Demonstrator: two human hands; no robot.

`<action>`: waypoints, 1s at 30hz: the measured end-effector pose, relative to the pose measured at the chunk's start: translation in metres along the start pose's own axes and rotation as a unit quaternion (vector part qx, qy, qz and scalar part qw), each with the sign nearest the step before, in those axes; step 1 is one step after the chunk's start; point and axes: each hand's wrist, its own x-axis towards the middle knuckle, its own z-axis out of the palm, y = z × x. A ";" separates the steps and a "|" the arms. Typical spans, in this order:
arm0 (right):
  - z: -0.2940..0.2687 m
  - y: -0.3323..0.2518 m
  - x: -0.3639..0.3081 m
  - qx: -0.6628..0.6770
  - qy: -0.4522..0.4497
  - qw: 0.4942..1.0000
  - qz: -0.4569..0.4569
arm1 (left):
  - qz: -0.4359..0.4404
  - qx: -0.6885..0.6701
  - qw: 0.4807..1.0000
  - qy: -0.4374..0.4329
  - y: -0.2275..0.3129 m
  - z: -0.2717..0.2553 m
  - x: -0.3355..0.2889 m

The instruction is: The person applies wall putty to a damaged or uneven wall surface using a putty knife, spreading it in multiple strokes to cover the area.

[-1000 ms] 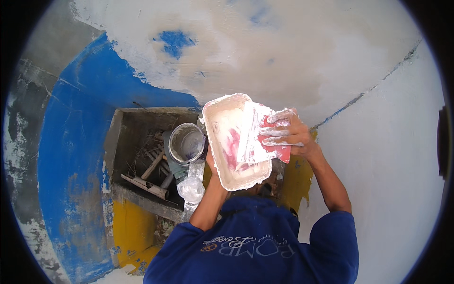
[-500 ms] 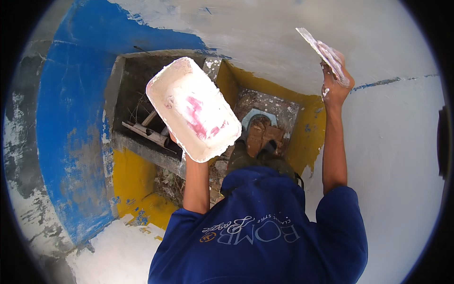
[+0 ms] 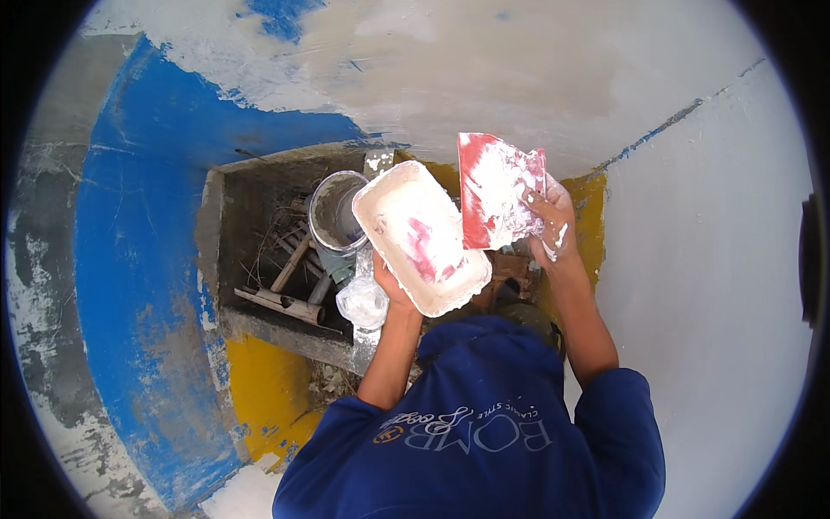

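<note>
My left hand grips a white rectangular plastic tub from its near left side. The tub is tilted toward me, with white putty smeared over its inside and a pink patch in the middle. Close to the tub's right edge, my right hand is closed round a flat red putty spreader, its face coated in white putty. A small gap seems to lie between spreader and tub, though I cannot tell whether they touch. White putty spots my right hand.
Behind the tub stands a round bucket, with a whitish plastic bag nearby on a ledge. A concrete recess holds pipes and twigs. A blue-painted wall curves along the left; a pale wall rises at right.
My right hand has come down and left from the wall, bringing the spreader beside the tub with its coated face showing. The tub has shifted right and downward. Bucket and bag are now in view.
</note>
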 end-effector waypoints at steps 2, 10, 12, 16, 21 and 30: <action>-0.005 -0.006 0.002 -0.022 0.011 0.998 0.064 | -0.009 0.007 1.000 -0.011 0.008 -0.004 0.002; -0.016 0.060 -0.003 -0.019 0.047 0.993 0.108 | 0.058 0.055 0.997 -0.014 0.020 -0.012 0.024; -0.010 0.072 -0.003 -0.042 0.040 0.991 0.120 | 0.065 0.028 0.998 0.000 0.023 -0.018 0.026; -0.003 0.098 0.001 -0.103 0.034 0.987 0.120 | 0.059 -0.037 0.997 -0.034 0.041 -0.030 0.027; 0.023 0.118 0.006 -0.124 0.040 0.988 0.087 | 0.041 -0.019 0.997 -0.061 0.070 -0.049 0.031; 0.024 0.123 0.052 -0.141 0.086 0.986 -0.021 | 0.025 -0.043 0.999 -0.007 0.069 -0.083 0.020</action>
